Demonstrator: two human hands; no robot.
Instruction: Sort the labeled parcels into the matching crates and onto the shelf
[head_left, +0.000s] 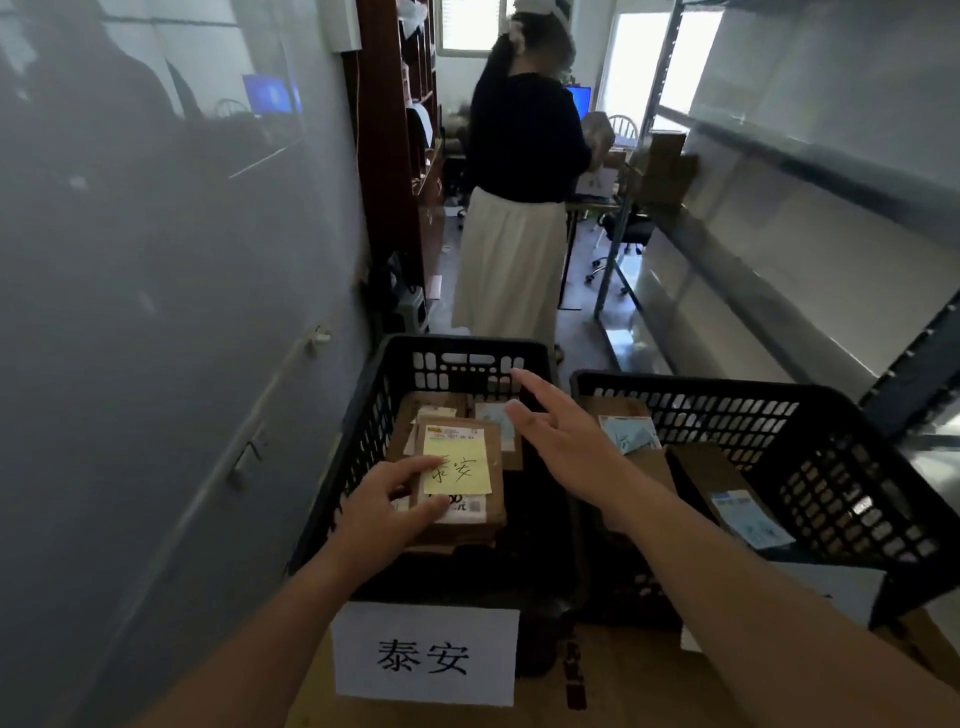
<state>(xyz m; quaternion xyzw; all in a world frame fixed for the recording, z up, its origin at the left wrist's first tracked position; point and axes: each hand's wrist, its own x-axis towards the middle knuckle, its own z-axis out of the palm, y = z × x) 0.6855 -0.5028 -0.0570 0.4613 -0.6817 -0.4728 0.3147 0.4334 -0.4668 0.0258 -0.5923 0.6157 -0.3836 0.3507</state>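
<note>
The brown cardboard parcel with a yellow note (460, 480) already lies inside the black plastic crate (363, 415) labelled to match, left hand (382, 512) gripping its edge; right hand (558, 431) hovers above, fingers spread. Neighbouring crate's parcels look sorted; nothing shows what remains.

You have two black, grid-holed crates (524, 358) before you. The parcel (462, 519) is brown card, with a pale yellow note (457, 467) inked in black. The crate's sign (425, 656) is white with black characters. In the right crate (831, 467), parcels carry light blue labels (750, 519).
</note>
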